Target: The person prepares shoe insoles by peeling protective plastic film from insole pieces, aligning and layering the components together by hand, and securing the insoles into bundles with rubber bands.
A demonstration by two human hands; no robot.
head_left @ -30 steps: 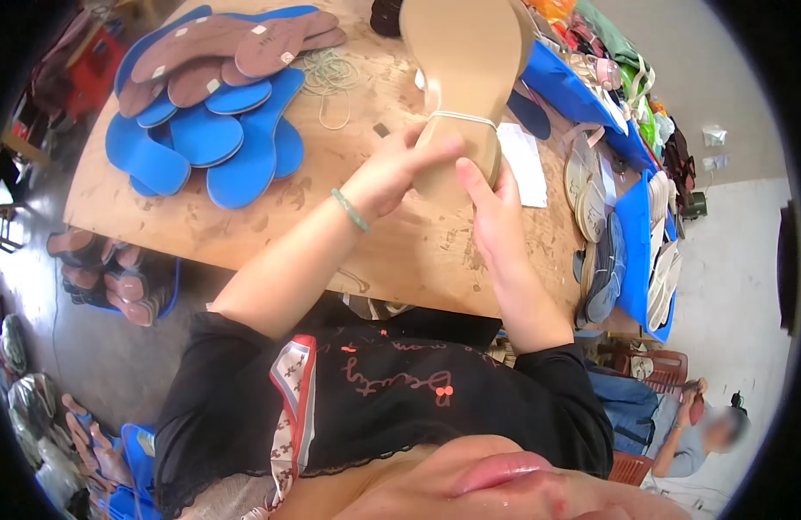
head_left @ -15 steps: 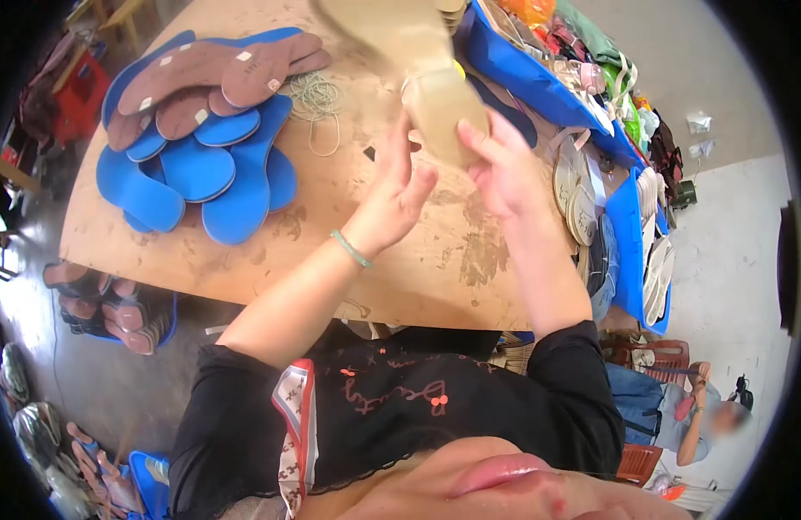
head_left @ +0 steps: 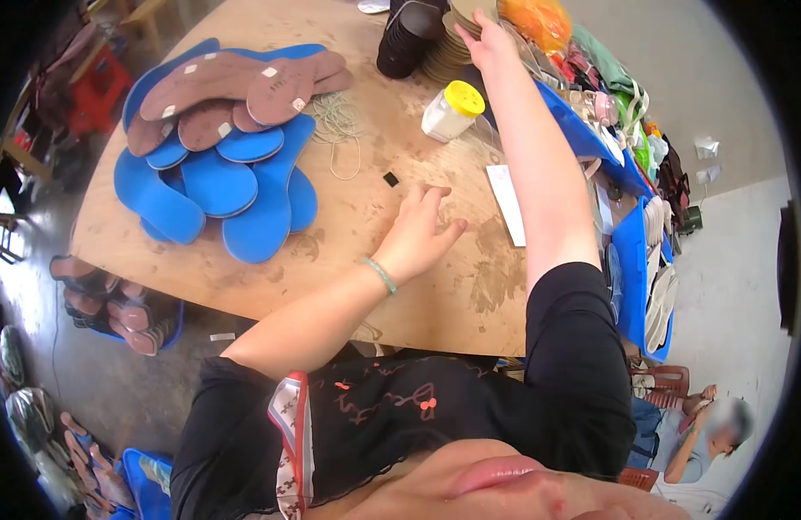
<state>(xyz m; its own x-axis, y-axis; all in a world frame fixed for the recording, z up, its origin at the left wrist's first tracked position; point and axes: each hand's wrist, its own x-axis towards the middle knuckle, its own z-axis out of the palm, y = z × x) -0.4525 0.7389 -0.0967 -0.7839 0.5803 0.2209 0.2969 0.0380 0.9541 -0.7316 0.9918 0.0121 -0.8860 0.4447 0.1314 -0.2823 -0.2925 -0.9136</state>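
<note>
My left hand hovers over the wooden table with its fingers apart and nothing in it. Far forward, my right hand reaches to a stack of tan soles, fingers spread against its upper part. A dark stack of soles stands just left of that one. Between my arms are a white jar with a yellow lid, a white paper and a small black piece. Blue soles and brown soles lie overlapping at the left, beside tangled string.
Blue bins with light-coloured soles line the right side. An orange bag lies behind my right hand. Below the table's left edge sits a bin of brown soles. Another person sits at the lower right.
The tan sole bundle has left the space between my hands. My right hand has moved forward to the stack and opened, while my left hand stays back. The yellow-lidded jar is now fully visible.
</note>
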